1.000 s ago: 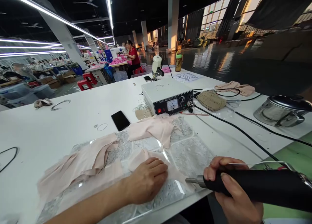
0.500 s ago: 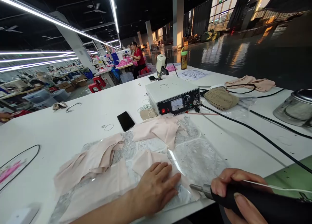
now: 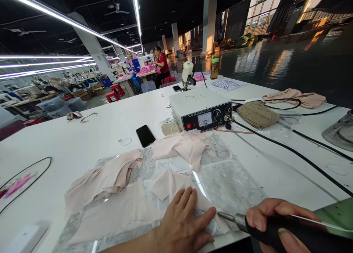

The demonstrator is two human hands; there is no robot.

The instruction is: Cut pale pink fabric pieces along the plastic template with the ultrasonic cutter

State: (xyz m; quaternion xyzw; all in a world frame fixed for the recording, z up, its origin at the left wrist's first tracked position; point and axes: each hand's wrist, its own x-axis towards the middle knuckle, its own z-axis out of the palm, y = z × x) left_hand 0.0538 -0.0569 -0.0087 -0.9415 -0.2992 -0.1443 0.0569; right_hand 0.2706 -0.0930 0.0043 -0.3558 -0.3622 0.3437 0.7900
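Observation:
My left hand (image 3: 184, 223) lies flat, fingers spread, on a piece of pale pink fabric (image 3: 171, 187) near the table's front edge. My right hand (image 3: 278, 223) is wrapped round a black handheld tool (image 3: 298, 234). Its metal tip (image 3: 227, 217) points left and touches the fabric just beside my left fingers. The fabric pieces rest on a clear plastic sheet (image 3: 228, 183) over a patterned grey surface. A black cable (image 3: 286, 152) runs from the tool's side toward a white control box (image 3: 202, 109) with a dial and knobs.
A black phone (image 3: 145, 135) lies left of the box, with thin wire rings (image 3: 126, 141) nearby. Tan fabric pieces (image 3: 257, 114) and more pink cloth (image 3: 296, 97) sit at the right, a metal pot (image 3: 342, 130) at the far right edge. A person in red sits at a distant table.
The view has shifted so everything sits lower and to the right. My left hand has spread flatter on the fabric and the tool tip has come close to its fingers.

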